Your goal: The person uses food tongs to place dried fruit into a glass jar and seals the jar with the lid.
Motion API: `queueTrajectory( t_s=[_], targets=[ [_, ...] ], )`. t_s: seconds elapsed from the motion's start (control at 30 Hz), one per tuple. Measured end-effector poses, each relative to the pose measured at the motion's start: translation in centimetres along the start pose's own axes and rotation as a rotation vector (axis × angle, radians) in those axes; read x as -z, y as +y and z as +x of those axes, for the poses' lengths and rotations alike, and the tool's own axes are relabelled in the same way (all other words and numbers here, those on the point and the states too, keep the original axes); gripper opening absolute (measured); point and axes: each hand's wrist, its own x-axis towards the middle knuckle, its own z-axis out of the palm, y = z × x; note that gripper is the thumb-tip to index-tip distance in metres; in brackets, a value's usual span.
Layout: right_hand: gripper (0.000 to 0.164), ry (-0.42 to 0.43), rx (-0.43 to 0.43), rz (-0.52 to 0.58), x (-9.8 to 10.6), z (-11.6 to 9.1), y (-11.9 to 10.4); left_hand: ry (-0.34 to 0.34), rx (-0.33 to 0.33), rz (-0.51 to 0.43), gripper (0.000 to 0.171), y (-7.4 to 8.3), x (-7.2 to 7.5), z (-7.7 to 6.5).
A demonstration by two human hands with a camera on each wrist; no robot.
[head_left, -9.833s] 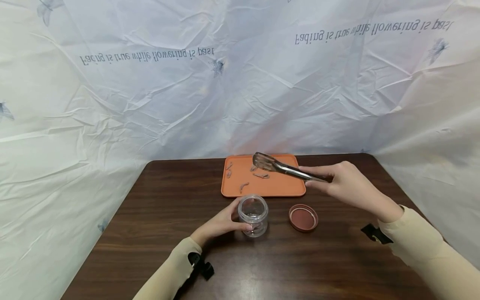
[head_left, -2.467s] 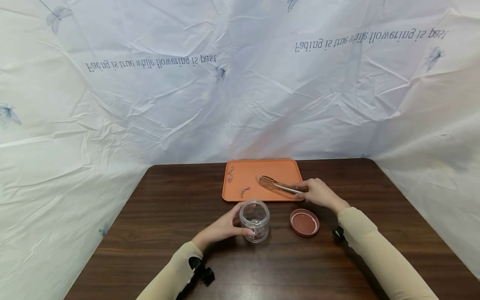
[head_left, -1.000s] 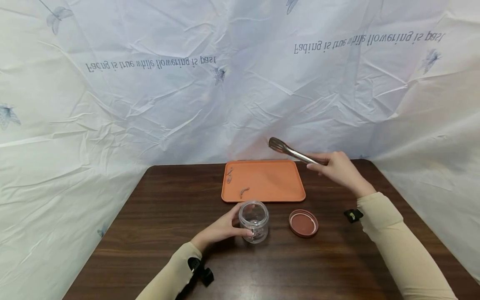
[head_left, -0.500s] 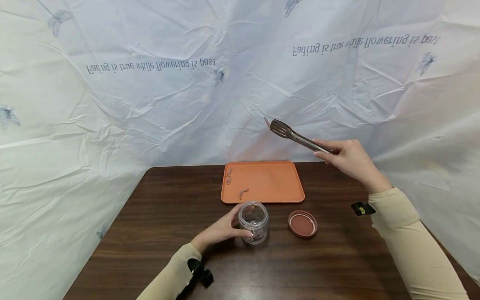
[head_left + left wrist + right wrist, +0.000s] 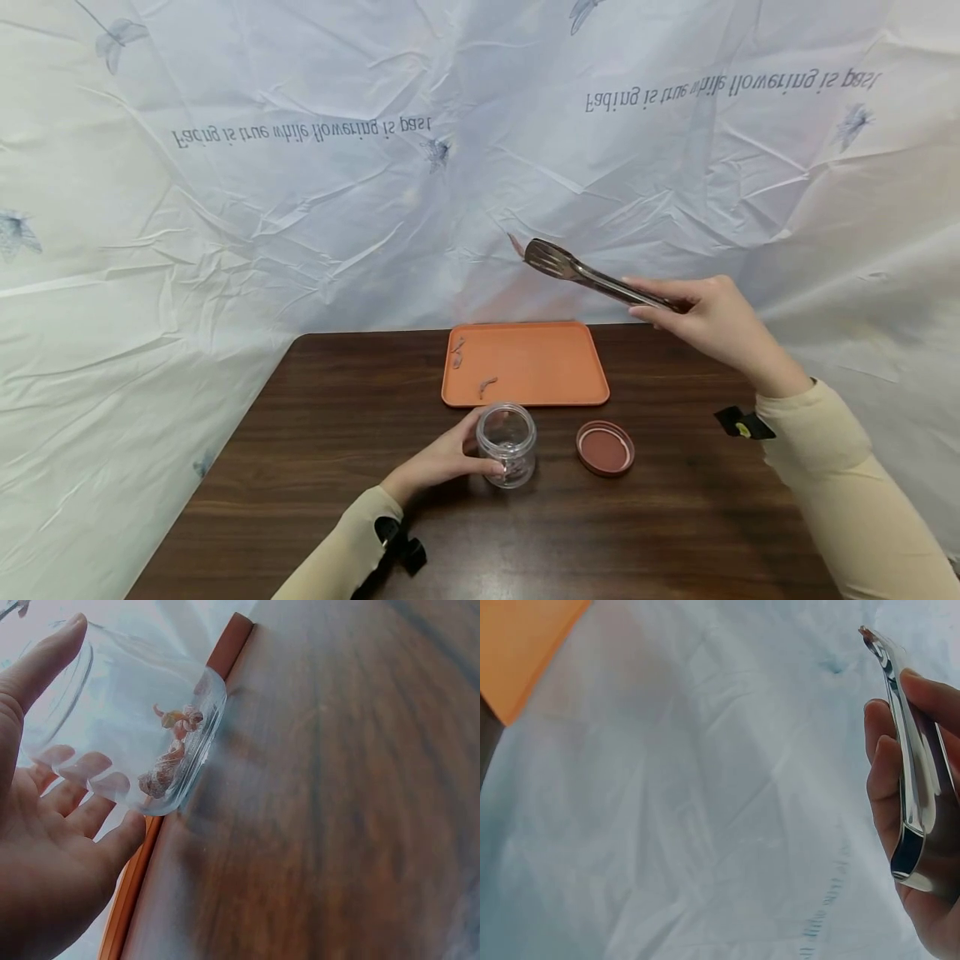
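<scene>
My left hand [image 5: 442,458] grips the side of an uncapped clear jar [image 5: 517,473] on the table, thumb on the near side. In the left wrist view, small brownish dried pieces [image 5: 161,772] lie at the jar's bottom. My right hand [image 5: 712,329] holds metal tongs [image 5: 600,282] raised well above the table, their slotted head pointing left. A thin pinkish-brown piece [image 5: 516,245] sticks out past the tongs' tip. Behind the jar, an orange tray [image 5: 547,362] bears a few similar dried pieces [image 5: 487,383] along its left side.
A reddish-brown jar lid [image 5: 605,448] lies inside up on the dark wooden table [image 5: 337,417], right of the jar. A white printed sheet [image 5: 337,208] hangs behind the table and along both sides. Black straps [image 5: 401,542] are on both wrists.
Two dried pieces have left the tray since the earliest frame. The tongs took the latest one, rose with it, and have just shifted slightly left. The left hand and jar stay in place.
</scene>
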Motion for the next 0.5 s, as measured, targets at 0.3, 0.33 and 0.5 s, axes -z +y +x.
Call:
queueTrajectory(
  t_s=[0.3,0.33,0.5],
  targets=[
    [0.052,0.008,0.14,-0.013,1.9,-1.1,-2.9,-0.005,0.005,0.012,0.085,0.1,0.1,0.0],
    [0.053,0.012,0.154,-0.01,2.1,-1.2,-3.3,-0.007,0.003,0.013,0.085,0.0,0.1,0.0],
    [0.055,0.018,0.251,0.032,2.8,-1.7,-5.0,-0.012,-0.003,0.011,0.085,0.1,0.1,-0.1]
  ],
)
